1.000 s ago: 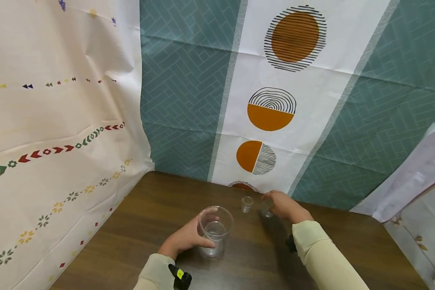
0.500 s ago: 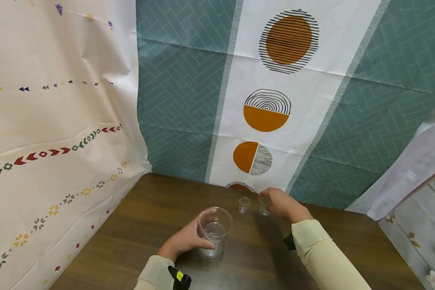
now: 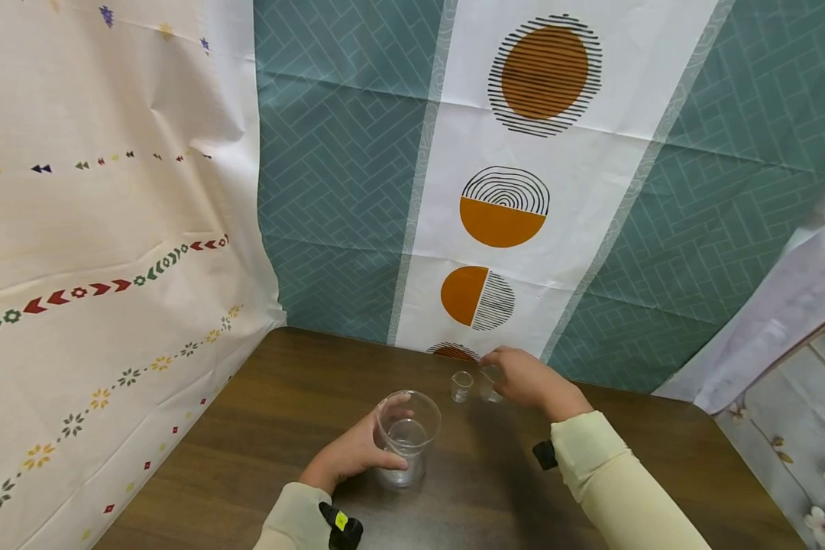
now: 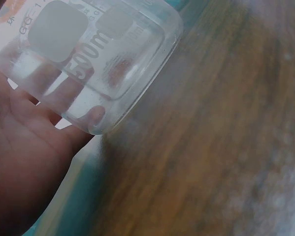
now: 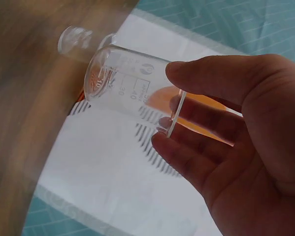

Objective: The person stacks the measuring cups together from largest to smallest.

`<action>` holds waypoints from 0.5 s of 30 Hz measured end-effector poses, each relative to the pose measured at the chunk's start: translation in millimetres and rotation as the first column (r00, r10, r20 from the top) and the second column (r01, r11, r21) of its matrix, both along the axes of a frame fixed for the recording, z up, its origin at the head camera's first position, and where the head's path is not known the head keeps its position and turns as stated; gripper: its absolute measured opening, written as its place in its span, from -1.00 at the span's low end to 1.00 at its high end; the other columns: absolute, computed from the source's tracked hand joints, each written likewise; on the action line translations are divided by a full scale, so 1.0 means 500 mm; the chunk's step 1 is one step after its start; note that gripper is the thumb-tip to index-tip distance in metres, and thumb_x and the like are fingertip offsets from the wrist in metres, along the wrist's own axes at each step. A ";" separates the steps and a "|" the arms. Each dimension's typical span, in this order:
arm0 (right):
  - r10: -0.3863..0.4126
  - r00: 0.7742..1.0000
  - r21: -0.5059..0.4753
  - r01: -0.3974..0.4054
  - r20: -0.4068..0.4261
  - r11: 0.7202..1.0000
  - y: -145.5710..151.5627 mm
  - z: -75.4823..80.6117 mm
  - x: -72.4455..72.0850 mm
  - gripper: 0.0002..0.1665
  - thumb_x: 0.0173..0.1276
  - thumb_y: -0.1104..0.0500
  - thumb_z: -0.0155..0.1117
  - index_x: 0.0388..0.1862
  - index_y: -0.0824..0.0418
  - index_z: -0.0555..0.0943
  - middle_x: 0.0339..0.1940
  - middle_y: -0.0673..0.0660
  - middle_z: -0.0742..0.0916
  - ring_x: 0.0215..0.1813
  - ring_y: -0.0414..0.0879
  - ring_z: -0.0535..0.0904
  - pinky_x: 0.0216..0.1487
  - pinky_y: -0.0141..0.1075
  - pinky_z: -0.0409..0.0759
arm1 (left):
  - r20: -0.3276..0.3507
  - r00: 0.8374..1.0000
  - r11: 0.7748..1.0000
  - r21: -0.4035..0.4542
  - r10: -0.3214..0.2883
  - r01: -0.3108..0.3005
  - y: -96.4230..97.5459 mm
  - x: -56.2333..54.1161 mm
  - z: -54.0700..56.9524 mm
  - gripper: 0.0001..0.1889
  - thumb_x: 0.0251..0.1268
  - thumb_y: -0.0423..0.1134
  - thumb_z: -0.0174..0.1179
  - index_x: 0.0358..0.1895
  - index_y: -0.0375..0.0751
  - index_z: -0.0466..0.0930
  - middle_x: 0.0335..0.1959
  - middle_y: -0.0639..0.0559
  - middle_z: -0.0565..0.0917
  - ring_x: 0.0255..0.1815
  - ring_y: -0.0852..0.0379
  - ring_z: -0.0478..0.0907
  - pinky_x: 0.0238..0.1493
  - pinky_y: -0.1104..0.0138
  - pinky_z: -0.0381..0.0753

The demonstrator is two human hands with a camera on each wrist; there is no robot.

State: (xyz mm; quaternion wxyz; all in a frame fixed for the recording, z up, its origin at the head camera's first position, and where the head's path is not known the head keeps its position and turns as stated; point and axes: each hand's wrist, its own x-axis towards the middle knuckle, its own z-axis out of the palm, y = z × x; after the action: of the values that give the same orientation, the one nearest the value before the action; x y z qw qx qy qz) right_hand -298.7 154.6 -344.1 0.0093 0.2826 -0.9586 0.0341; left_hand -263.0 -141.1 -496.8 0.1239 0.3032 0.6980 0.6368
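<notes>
My left hand (image 3: 354,452) wraps its fingers and thumb round a large clear glass beaker (image 3: 422,428) near the front of the table. In the left wrist view this beaker (image 4: 83,61) shows a 500 ml print, with a second printed glass outline nested inside it. Farther back, my right hand (image 3: 531,380) pinches a small beaker by its rim, thumb on one side and fingers on the other. Scale marks show on this small beaker (image 5: 127,86) in the right wrist view. Just left of it stands an even smaller beaker (image 3: 461,388).
The brown wooden table (image 3: 302,397) runs back to a teal and white patterned cloth (image 3: 337,191). A cream cloth (image 3: 110,229) hangs along the left side. At the right, a pale curtain (image 3: 763,344) hangs by the table's edge.
My right hand has lifted the small beaker slightly and carried it left, closer to the smallest beaker. The left hand keeps its grip on the large beaker in the same place.
</notes>
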 end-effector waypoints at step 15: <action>0.048 0.999 -0.001 -0.048 0.022 0.999 -0.051 0.045 0.038 -0.56 0.23 0.28 0.35 0.12 0.26 0.59 0.09 0.18 0.66 0.13 0.09 0.56 0.19 -0.02 0.52 | 0.008 1.000 1.000 0.012 -0.022 0.021 -0.002 -0.004 -0.004 0.01 -0.06 -0.28 0.51 0.46 0.11 0.07 0.42 -0.29 0.29 0.44 -0.13 0.24 0.22 0.32 0.42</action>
State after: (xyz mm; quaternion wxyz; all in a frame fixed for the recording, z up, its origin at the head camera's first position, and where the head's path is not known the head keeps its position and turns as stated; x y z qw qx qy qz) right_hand -279.5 129.1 -321.8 -0.0023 0.3051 -0.9516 0.0375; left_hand -265.0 -142.3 -498.9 0.1318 0.3087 0.6902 0.6410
